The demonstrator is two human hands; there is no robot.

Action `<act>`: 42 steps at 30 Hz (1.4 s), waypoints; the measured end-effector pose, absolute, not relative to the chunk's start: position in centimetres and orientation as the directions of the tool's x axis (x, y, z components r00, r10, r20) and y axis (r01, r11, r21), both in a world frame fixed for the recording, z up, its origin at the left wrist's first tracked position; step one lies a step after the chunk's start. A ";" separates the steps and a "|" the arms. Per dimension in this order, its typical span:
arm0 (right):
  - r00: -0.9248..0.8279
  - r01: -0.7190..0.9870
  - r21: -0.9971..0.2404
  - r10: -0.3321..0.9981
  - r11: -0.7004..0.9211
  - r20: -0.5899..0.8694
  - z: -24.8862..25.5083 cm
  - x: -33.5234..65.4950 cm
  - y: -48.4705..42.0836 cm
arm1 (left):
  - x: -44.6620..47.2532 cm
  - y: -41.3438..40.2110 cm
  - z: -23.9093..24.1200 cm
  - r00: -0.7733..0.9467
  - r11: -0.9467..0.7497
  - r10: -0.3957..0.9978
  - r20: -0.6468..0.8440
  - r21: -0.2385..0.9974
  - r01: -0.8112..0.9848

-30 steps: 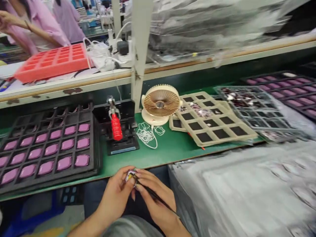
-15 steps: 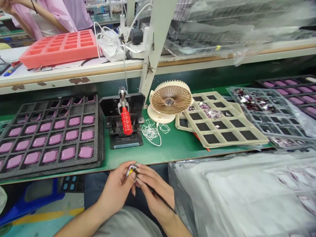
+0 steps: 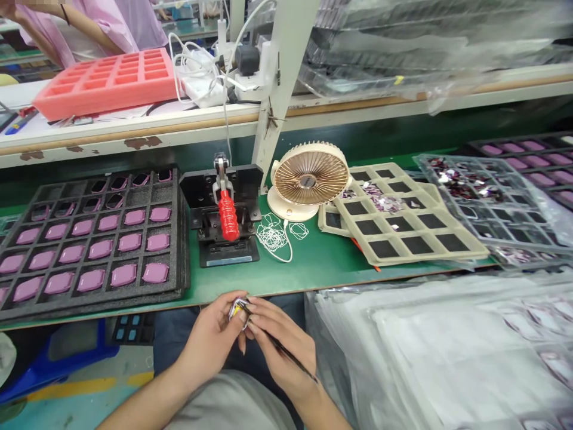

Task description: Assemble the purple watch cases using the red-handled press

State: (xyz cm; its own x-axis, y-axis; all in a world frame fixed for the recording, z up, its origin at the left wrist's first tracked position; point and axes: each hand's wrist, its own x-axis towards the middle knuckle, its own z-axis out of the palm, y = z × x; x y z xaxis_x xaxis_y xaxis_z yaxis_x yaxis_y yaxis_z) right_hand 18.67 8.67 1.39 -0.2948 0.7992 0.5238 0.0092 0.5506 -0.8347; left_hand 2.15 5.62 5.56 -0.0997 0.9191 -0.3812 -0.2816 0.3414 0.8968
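Over my lap, just below the green table's front edge, my left hand (image 3: 213, 331) is closed around a small watch case (image 3: 237, 306) with a pale rim and something yellow inside. My right hand (image 3: 286, 343) pinches a thin black tool, apparently tweezers (image 3: 293, 358), whose tip reaches into the case. Fingers of both hands meet around the case and hide much of it. Beyond them on the table stands a black clamp press (image 3: 228, 254) with a red handle (image 3: 228, 216).
At left lies a black foam tray (image 3: 147, 292) with several purple watch cases. A cream fan (image 3: 308, 179) and its white cable (image 3: 273, 236) stand mid-table. Beige trays (image 3: 389, 227), a clear tray of parts (image 3: 487, 197) and plastic-wrapped sheets (image 3: 447, 346) are at right. A co-worker's arm shows behind the red foam tray (image 3: 107, 89).
The view has shifted very slightly. Both hands keep nearly the same pose, with the black tool's tip still at the small case.
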 end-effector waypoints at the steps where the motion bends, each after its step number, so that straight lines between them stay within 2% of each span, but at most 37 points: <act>1: -0.297 0.007 -0.836 0.800 0.549 0.522 1.4 18.7 8.7 | 2.1 5.6 5.5 -0.099 0.340 0.921 -0.377 0.900 -0.272; 10: -0.350 -0.002 -0.806 0.755 0.592 0.555 1.0 18.8 8.7 | 1.7 5.1 4.6 -0.088 0.339 0.930 -0.357 0.925 -0.172; 14: -0.343 -0.026 -0.773 0.721 0.634 0.602 0.6 18.7 8.6 | 1.6 5.4 4.9 -0.040 0.348 0.924 -0.381 0.878 -0.328; 18: -0.268 -0.047 -0.795 0.759 0.604 0.593 0.3 18.1 8.5 | 1.4 5.4 5.2 0.022 0.350 0.921 -0.388 0.806 -0.478; 22: -0.148 -0.116 -0.840 0.827 0.529 0.542 0.3 17.4 8.0 | 0.9 5.5 5.4 0.101 0.394 0.891 -0.442 0.645 -0.655; 25: -0.033 -0.146 -0.874 0.881 0.463 0.473 0.7 17.3 7.9 | 0.6 5.9 5.5 0.070 0.355 0.884 -0.463 0.566 -0.744; 27: 0.048 -0.097 -0.898 0.903 0.430 0.427 1.2 17.4 8.9 | 0.5 6.2 5.4 0.035 0.326 0.882 -0.469 0.556 -0.765; 30: 0.249 0.090 -0.918 0.884 0.386 0.396 1.7 17.6 12.7 | 0.3 6.4 5.3 0.017 0.322 0.873 -0.488 0.548 -0.772; 32: 0.318 0.200 -0.920 0.866 0.337 0.386 1.8 17.8 16.0 | 0.3 6.5 5.3 0.017 0.334 0.863 -0.505 0.545 -0.769; 37: 0.240 0.397 -0.900 0.926 0.182 0.292 1.3 18.8 21.1 | 0.1 6.0 5.1 0.003 0.340 0.850 -0.527 0.543 -0.768; 42: 0.259 0.456 -0.887 0.943 0.072 0.210 1.1 20.0 20.2 | -0.5 5.3 4.3 0.065 0.366 0.843 -0.534 0.483 -0.795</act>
State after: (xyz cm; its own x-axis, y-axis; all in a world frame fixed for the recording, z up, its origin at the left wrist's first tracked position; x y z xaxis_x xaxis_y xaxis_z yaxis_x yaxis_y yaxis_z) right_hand 19.97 20.17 1.07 0.2591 0.9428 0.2099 0.4562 0.0721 -0.8869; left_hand -0.50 5.30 4.29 0.0646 0.8433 -0.5335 -0.7954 0.3664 0.4828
